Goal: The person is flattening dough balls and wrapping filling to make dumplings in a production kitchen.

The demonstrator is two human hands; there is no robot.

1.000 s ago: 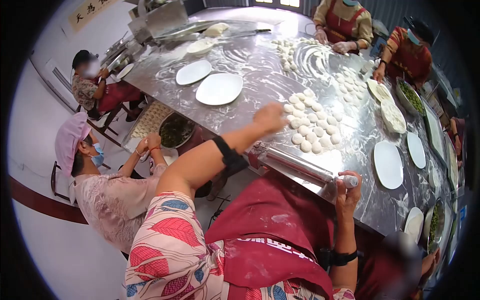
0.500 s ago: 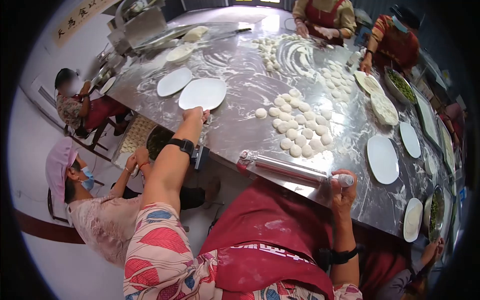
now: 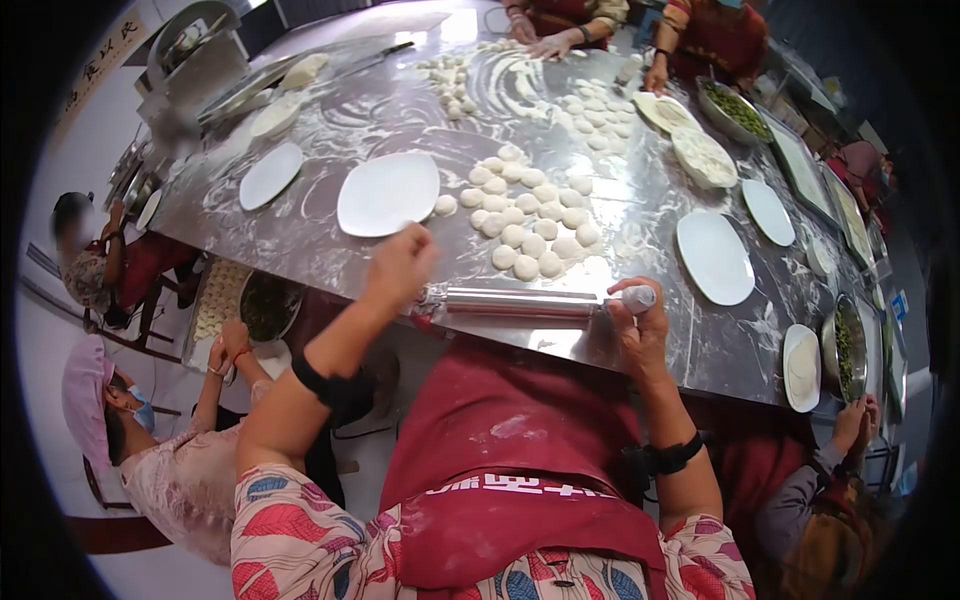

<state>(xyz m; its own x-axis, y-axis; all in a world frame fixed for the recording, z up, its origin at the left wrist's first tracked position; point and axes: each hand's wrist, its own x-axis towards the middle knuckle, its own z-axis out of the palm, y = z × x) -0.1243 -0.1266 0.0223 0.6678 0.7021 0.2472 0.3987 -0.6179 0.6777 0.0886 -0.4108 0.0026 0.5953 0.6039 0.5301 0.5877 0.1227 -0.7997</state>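
My right hand (image 3: 641, 325) grips the white-wrapped handle at the right end of a metal rolling pin (image 3: 520, 302), which lies along the table's near edge. The pin has a shiny roller and a red part at its left end. My left hand (image 3: 403, 265) is above the near edge, just below a white plate (image 3: 388, 195) and beside the pin's left end; motion smears its fingers. Several round, flattened dough pieces (image 3: 525, 215) lie floured beyond the pin. A single dough piece (image 3: 445, 205) sits right at the plate's right edge.
Another white plate (image 3: 271, 176) lies to the left, and more plates (image 3: 716, 258) stand to the right. Bowls of green filling (image 3: 735, 110) are on the right side. Co-workers' hands (image 3: 565, 42) work across the table; a seated person (image 3: 195, 450) is at my lower left.
The white plate has slid right, away from the other left plate and up to the single dough piece. My left hand has come off its edge toward the pin. The view has shifted.
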